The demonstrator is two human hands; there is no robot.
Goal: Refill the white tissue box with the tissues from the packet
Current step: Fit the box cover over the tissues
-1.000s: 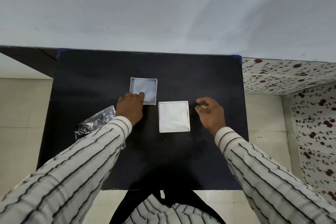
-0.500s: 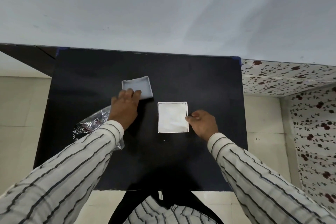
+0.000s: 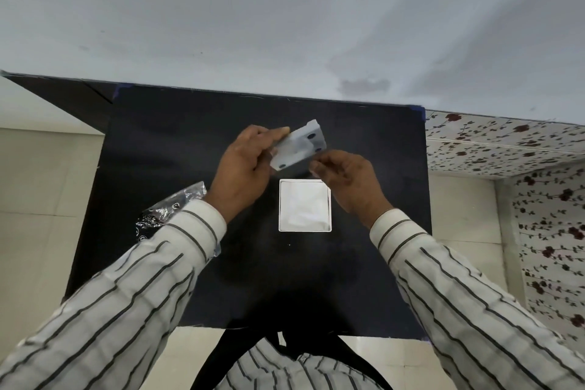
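Observation:
The white tissue box (image 3: 305, 205) lies open on the black table, filled with white tissues. Its separate white cover (image 3: 299, 145), with small dark round pads on it, is held tilted in the air just behind the box. My left hand (image 3: 243, 168) grips the cover's left edge. My right hand (image 3: 345, 179) pinches its right lower edge with the fingertips. The crumpled, shiny tissue packet (image 3: 171, 210) lies at the left, partly hidden under my left sleeve.
The black table (image 3: 158, 142) stands against a pale wall. Its front edge is close to my body. Tiled floor shows at the left, and a flower-patterned surface (image 3: 506, 149) is at the right.
My left hand lifted the cover off the table, turned it over and carried it right, behind the box. My right hand left the box's edge and took the cover's other side.

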